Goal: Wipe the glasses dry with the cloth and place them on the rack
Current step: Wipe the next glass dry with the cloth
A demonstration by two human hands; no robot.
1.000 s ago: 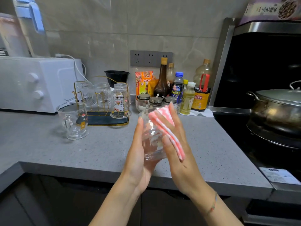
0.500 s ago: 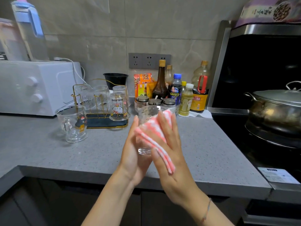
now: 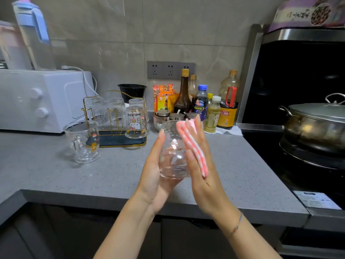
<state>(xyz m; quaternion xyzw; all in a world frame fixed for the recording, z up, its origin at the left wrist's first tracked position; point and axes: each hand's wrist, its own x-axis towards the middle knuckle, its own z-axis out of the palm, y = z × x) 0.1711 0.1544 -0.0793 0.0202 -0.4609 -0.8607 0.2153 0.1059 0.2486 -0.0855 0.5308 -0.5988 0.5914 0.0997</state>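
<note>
I hold a clear dimpled glass [image 3: 172, 157] above the counter's front part. My left hand [image 3: 155, 174] cups its left side and base, thumb straight up along it. My right hand [image 3: 203, 165] presses a pink-and-white striped cloth [image 3: 192, 146] against the glass's right side, fingers straight, the cloth tucked between thumb and fingers. The gold wire rack [image 3: 121, 142] with a dark tray stands at the back left and carries several upturned glasses, a Hello Kitty glass [image 3: 137, 124] at its front right. A clear handled mug [image 3: 84, 141] stands upright on the counter, left of the rack.
A white microwave [image 3: 37, 100] stands at the far left. Sauce bottles [image 3: 201, 103] and jars line the back wall. A lidded steel pot [image 3: 315, 124] sits on the black stove at right. Grey counter [image 3: 56, 174] stretches in front of me.
My right hand with the cloth has slid back up the glass's side after dipping lower half a second ago. The glass has turned a little in my left hand.
</note>
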